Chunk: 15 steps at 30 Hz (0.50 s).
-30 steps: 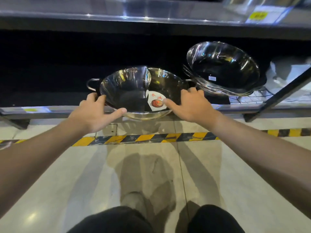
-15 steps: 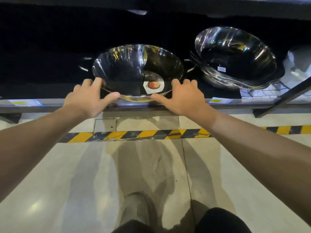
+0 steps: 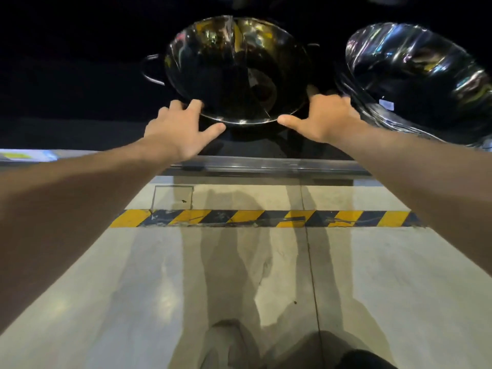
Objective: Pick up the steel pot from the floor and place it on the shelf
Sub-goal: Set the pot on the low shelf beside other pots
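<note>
Steel pot: polished steel pot point(image 3: 237, 70), one, upper centre of the head view, sitting on the dark shelf point(image 3: 266, 166) behind its metal front rail; a divider runs down its bowl.
Pot handles: two loops, the left one clear, the right one barely visible in the dark.
Left hand point(image 3: 178, 129): spread open, fingers against the pot's lower left rim, thumb stretched under it; nothing clasped.
Right hand point(image 3: 323, 118): likewise spread, fingertips at the lower right rim, thumb pointing inward; slightly blurred.
Other pots: one stack of pots point(image 3: 418, 75), upper right, just beside the steel pot.
Floor point(image 3: 133, 288): pale, glossy, crossed by one yellow-and-black striped tape point(image 3: 263, 218) mid-frame.
</note>
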{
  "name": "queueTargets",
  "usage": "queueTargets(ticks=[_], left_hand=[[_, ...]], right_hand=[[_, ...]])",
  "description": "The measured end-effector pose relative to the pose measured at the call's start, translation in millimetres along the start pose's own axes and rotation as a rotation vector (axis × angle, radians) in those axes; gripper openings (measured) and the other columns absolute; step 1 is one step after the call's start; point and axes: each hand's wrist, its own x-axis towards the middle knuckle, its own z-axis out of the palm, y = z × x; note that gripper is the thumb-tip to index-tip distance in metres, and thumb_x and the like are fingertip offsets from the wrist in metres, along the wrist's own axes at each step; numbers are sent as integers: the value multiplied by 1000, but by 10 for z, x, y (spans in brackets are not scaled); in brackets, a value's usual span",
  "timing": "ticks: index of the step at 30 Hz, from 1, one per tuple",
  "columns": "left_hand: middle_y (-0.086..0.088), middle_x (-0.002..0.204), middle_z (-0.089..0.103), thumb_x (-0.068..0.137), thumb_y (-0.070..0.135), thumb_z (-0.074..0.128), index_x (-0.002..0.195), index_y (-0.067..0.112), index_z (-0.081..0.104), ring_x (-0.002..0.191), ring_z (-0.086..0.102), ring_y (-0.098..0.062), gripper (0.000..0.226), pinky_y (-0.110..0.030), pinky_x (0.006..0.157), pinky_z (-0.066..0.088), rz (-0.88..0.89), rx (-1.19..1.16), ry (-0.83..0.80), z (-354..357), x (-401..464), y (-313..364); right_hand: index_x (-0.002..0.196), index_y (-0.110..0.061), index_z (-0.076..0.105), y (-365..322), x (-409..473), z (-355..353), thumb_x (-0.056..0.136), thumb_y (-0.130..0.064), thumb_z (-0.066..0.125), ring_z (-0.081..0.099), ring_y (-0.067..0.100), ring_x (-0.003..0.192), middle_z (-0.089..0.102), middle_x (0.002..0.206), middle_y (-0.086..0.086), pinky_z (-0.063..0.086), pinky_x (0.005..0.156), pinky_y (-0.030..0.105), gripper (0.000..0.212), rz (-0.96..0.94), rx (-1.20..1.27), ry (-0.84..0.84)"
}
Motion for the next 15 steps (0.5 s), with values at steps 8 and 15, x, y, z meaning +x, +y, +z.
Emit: queueTargets(ticks=[8,15], left_hand=[[-15,138,50,89,64,45,149,30,23,114,56,-36,73,-50,90,50,-86,-2,-189,-417,-193,74],[-10,133,58,90,62,45,143,20,38,112,57,-31,68,-42,92,46,-65,-5,-307,-1986,-991,611]], right_hand=[[138,-8,46,199,-291,-271,77,-86,43,45,47,124,53,131,24,45,95,56,99,-74,-55,-11],[115,-11,57,359,-1251,-1687,79,-85,42,56,36,103,62,111,15,51,82,46,84,-126,-8,-236]])
